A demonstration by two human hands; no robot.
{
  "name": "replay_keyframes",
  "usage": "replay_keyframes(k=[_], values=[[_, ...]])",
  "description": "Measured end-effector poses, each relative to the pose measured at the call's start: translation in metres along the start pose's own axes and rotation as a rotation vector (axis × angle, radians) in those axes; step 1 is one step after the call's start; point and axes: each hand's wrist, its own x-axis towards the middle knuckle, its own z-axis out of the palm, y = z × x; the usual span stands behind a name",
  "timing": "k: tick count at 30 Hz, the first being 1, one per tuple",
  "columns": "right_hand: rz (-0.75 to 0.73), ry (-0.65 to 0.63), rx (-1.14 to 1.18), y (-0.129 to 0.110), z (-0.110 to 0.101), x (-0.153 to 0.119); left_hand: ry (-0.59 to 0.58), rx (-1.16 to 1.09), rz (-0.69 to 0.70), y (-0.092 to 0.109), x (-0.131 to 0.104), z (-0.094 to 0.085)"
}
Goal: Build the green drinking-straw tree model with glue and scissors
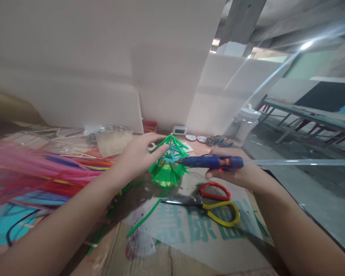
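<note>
Holding the blue glue gun (212, 162) in my right hand (237, 174), nozzle (181, 161) at mid-height of the green model (169, 174), contact unclear. My left hand (142, 155) grips the model by its upper left side; it's upright, dead ahead, just beyond the scissors (200, 200). Loose green strip (148, 216) lies by the blade tip (164, 200). Pink and red strips (54, 168) piled off left.

Head view, forward and down
</note>
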Motion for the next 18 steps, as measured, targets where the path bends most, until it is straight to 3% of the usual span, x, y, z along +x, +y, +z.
replay_keyframes(k=[7, 14, 18], values=[[-0.070, -0.032, -0.044, -0.0025, -0.0003, 0.0018, 0.005, 0.002, 0.016, -0.0008, -0.0001, 0.0005], [0.008, 0.001, -0.041, 0.0006, 0.0014, 0.0002, 0.015, 0.003, 0.018, -0.0020, -0.0003, 0.0005], [-0.025, -0.027, -0.051, -0.0008, -0.0001, 0.0006, 0.010, -0.005, 0.016, -0.0012, -0.0002, 0.0006]])
